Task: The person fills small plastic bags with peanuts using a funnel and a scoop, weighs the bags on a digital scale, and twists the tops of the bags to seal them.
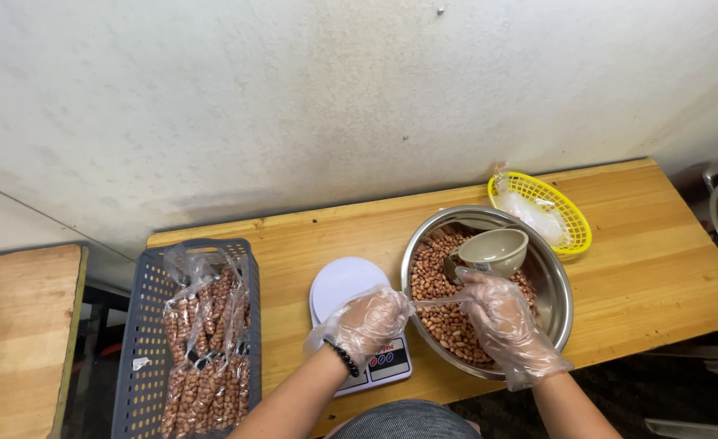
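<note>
I'm looking down at a wooden table (644, 268) running across the middle of the frame. Lower left, a grey plastic crate (143, 341) is sitting with sealed clear bags of peanuts (204, 349) piled in it. Right of centre, a big steel bowl (558, 301) is holding loose peanuts (440, 313) plus a beige cup (497, 249) lying among them near the top. Behind it, upper right, a yellow mesh basket (574, 219) is carrying some clear plastic bags (530, 213). A white kitchen scale (344, 280) is sitting between crate and bowl.

Both hands are wearing loose clear gloves. My right hand (501, 321) is hovering over the bowl's near side, fingers curled in narrow, pinching what looks like a thin clear bag (440, 302) stretched towards the left. My left hand (367, 321) is over the scale, fingers bunched close at that bag's other end, though I can't tell for sure that it's gripping. The bag is spanning right between the two hands, above the peanuts.
</note>
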